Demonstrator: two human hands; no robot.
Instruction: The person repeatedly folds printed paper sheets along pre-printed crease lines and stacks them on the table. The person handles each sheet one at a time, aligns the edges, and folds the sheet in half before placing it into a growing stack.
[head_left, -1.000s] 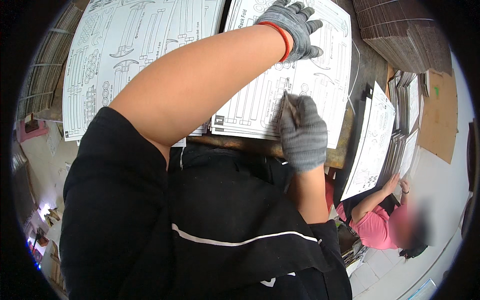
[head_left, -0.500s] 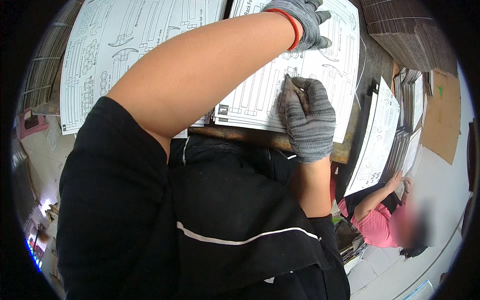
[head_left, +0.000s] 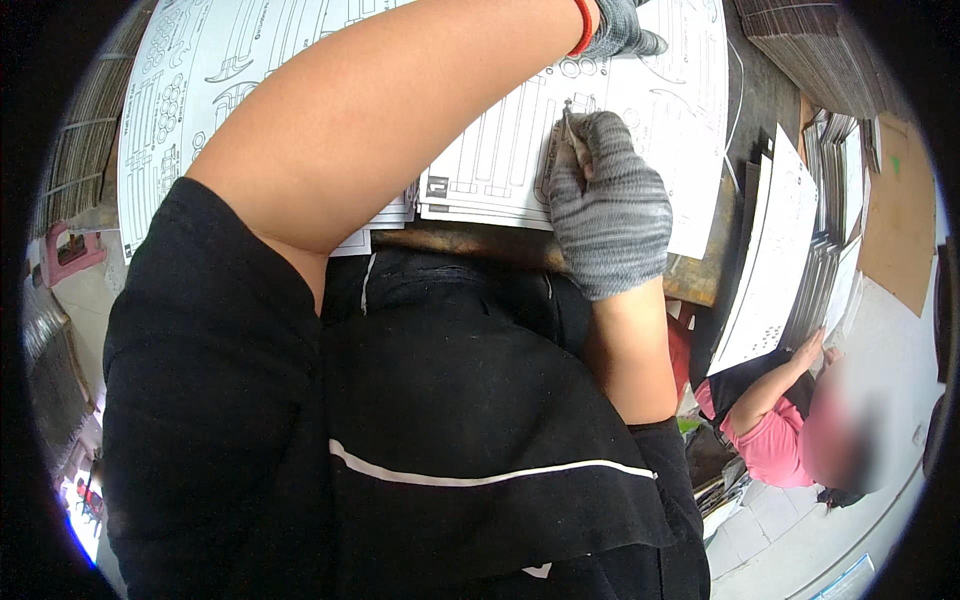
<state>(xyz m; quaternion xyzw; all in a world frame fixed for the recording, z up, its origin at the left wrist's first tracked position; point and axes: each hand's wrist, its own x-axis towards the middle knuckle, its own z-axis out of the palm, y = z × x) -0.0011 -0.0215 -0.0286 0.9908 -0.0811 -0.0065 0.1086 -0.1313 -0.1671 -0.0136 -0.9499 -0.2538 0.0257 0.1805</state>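
A white printed sheet [head_left: 690, 185] with line drawings of tools, nuts and bolts lies on top of a stack in front of me. My right hand [head_left: 612, 205], in a grey striped glove, is closed in a pinch low over the sheet. A small thin dark tip [head_left: 568, 106] pokes out past the fingers; what kind of thing it is cannot be made out. My left hand [head_left: 622, 28], gloved likewise with a red band at the wrist, lies on the sheet's far part. Its visible fingers are stretched out, and the upper edge cuts off the rest.
Another printed stack [head_left: 215, 100] lies at the left, partly under my left forearm. Bundled cardboard [head_left: 815, 60] stands far right, with more printed sheets [head_left: 765, 260] below it. A person in pink [head_left: 770, 440] handles those sheets. A worn table edge [head_left: 470, 247] runs before me.
The view has shifted, so sheets and hands sit higher, and my left hand is partly cut off. My right hand has moved slightly farther up the sheet, still pinching.
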